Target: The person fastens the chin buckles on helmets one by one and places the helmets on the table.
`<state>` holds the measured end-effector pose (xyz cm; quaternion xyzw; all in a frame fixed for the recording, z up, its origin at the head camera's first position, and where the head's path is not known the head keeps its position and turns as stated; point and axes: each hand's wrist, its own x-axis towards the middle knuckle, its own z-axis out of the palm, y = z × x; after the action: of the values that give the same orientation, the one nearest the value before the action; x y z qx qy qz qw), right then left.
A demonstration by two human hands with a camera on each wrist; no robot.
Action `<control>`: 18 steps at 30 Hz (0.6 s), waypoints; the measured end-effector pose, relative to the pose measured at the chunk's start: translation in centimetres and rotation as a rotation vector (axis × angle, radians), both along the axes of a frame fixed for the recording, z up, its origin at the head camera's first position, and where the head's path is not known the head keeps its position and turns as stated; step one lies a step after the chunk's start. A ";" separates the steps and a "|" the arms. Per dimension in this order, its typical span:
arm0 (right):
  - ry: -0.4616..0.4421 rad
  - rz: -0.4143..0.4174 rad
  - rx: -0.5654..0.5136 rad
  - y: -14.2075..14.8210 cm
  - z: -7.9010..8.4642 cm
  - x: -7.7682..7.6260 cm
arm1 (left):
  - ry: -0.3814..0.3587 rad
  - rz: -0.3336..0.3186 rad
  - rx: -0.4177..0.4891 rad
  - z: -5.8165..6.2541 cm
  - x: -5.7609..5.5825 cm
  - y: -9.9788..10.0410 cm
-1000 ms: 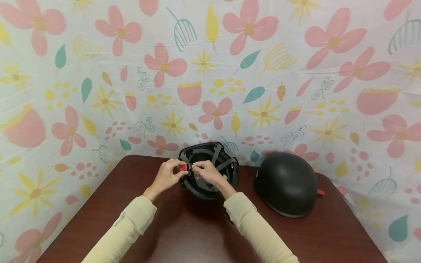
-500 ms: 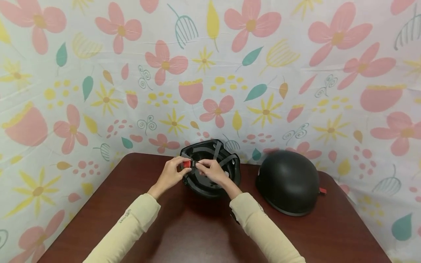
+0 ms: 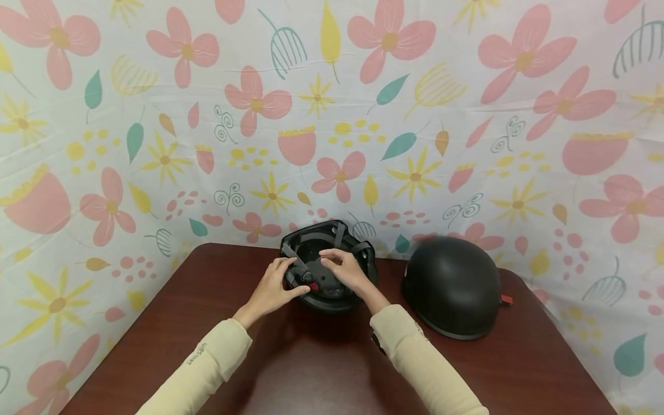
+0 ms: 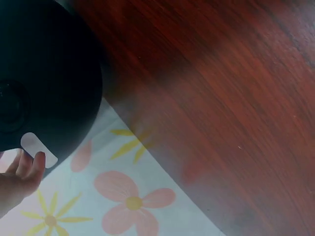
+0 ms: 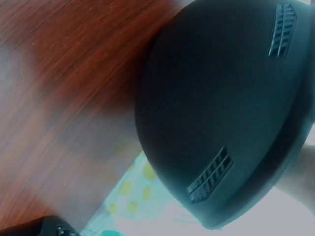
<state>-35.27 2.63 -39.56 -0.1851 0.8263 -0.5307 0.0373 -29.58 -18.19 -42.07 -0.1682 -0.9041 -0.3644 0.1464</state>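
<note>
A black helmet lies upside down at the back of the table, its padded inside and grey straps facing up. A red buckle part hangs on a strap inside its near left rim. Thumb and fingers apart, my left hand is at the helmet's left rim, beside the buckle. My right hand hovers over the helmet's inside with loosely bent fingers and nothing between them. In the left wrist view, the left fingers are at the shell's edge by a pale oval patch.
A second black helmet stands dome up to the right, a red tab sticking out at its right side. The dark reddish-brown table ends at the floral cloth hanging behind it.
Both hands pinched the red and black buckle above the helmet. Now they have let go of it and moved apart, and the red part has dropped lower inside the helmet.
</note>
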 end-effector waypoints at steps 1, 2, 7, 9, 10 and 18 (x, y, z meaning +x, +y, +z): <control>0.002 -0.002 -0.001 0.2 0.0 0.0 | -0.002 -0.001 0.006 0.0 -0.1 -0.1; 0.006 -0.003 -0.001 0.3 0.1 -0.1 | -0.002 -0.003 0.005 -0.1 -0.2 -0.2; 0.021 -0.006 -0.002 1.6 0.5 -0.4 | 0.006 -0.016 -0.004 0.0 -0.6 -0.7; 0.033 -0.008 0.001 2.2 0.7 -0.5 | 0.005 -0.018 -0.007 0.1 -0.6 -0.8; 0.041 -0.010 0.005 2.6 0.9 -0.6 | 0.006 -0.021 -0.011 0.1 -0.5 -0.9; 0.082 -0.090 -0.004 5.5 1.7 -1.4 | -0.013 -0.031 -0.037 0.1 -0.1 -0.9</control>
<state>-36.63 8.14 -37.81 -0.1696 0.8334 -0.5255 -0.0209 -29.68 -19.13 -41.98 -0.1826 -0.9089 -0.3510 0.1317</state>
